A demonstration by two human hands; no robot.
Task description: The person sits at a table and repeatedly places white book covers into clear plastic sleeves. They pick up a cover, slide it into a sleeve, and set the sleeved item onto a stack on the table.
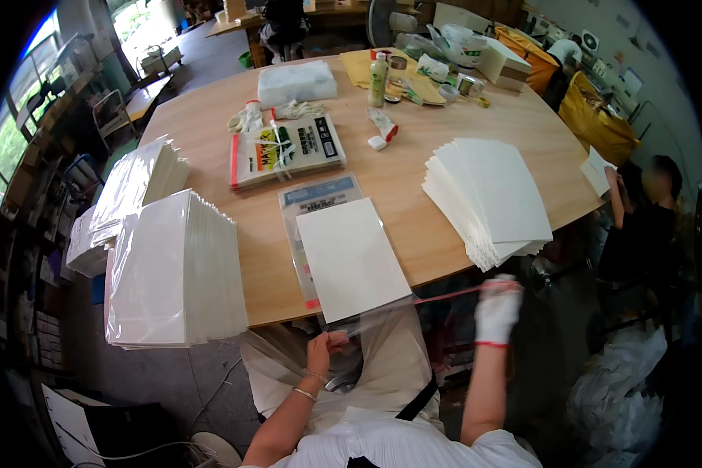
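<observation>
A white sheet or board (355,257) lies at the near table edge, over a printed clear plastic bag (290,222). Clear film (378,316) extends from its near end over my lap. My bare left hand (327,347), a bracelet at its wrist, is closed on the film's left edge. Out to the right, my right hand (498,308) wears a white glove with a red cuff. Its fingers are closed on a thin red strip (452,296), pulled taut from the film's right corner. Motion blurs the glove slightly.
Tall stacks of film-wrapped white boards (152,273) stand at the left; fanned white boards (491,195) lie right. Beyond are a bundle of printed bags (288,152), gloves (247,117), a bottle (377,82) and a white pack (296,83). Another person (651,210) sits at the right.
</observation>
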